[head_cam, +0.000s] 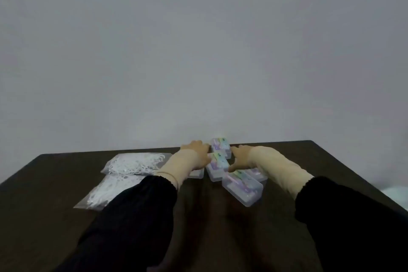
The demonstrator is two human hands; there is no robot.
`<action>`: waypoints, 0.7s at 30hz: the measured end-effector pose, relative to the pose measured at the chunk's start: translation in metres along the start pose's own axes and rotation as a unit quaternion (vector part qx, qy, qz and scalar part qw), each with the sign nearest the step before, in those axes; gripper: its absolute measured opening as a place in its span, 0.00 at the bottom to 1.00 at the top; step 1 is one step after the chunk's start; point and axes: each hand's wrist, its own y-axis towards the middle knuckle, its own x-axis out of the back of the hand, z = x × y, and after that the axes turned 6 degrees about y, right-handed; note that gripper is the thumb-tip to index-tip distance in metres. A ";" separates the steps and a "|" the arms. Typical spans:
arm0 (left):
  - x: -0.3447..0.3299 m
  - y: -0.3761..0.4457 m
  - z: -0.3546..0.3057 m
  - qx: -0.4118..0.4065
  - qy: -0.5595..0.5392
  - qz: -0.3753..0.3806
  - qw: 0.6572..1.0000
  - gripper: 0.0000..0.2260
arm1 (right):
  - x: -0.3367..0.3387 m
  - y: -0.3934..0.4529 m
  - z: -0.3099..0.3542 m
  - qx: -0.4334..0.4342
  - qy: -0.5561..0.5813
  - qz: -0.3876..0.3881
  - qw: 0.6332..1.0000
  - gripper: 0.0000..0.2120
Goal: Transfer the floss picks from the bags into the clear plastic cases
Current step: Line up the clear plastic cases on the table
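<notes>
I reach both hands to the clear cases (217, 162) clustered near the desk's (55, 183) far edge; left hand (196, 150) and right hand (239, 154) flank them, whether gripping I cannot tell. Both floss-pick bags (123, 174) lie sealed, far-left. I judge I'm only picking out a case; next I must open one.

The left hand (197, 153) hides part of 1 clear case (196, 173); case labels are blurred.

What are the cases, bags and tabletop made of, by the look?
Cases: clear hard plastic, probably; see-through walls, boxy edges, coloured labels showing inside.
Bags: thin clear plastic film, glossy, wrinkled over white floss picks.
Tabletop: dark brown, looks like wood or wood-look laminate with a faint sheen; blur leaves it open.
</notes>
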 end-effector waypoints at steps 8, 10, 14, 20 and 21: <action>-0.030 -0.021 -0.014 0.100 0.086 0.028 0.991 0.25 | -0.027 -0.024 -0.024 -0.033 0.015 0.033 0.999 0.39; -0.036 -0.024 -0.014 0.099 0.065 0.046 0.992 0.25 | -0.033 -0.025 -0.031 -0.042 0.019 0.047 0.998 0.36; -0.042 -0.027 -0.012 0.099 0.064 0.063 0.991 0.25 | -0.032 -0.029 -0.042 -0.070 0.028 0.023 0.997 0.33; -0.035 -0.047 -0.010 0.045 0.096 0.103 0.989 0.25 | -0.032 -0.030 -0.052 -0.100 -0.013 -0.017 0.995 0.30; -0.033 -0.053 -0.011 0.038 0.103 0.106 0.988 0.25 | -0.034 -0.028 -0.052 -0.102 -0.020 -0.030 0.994 0.30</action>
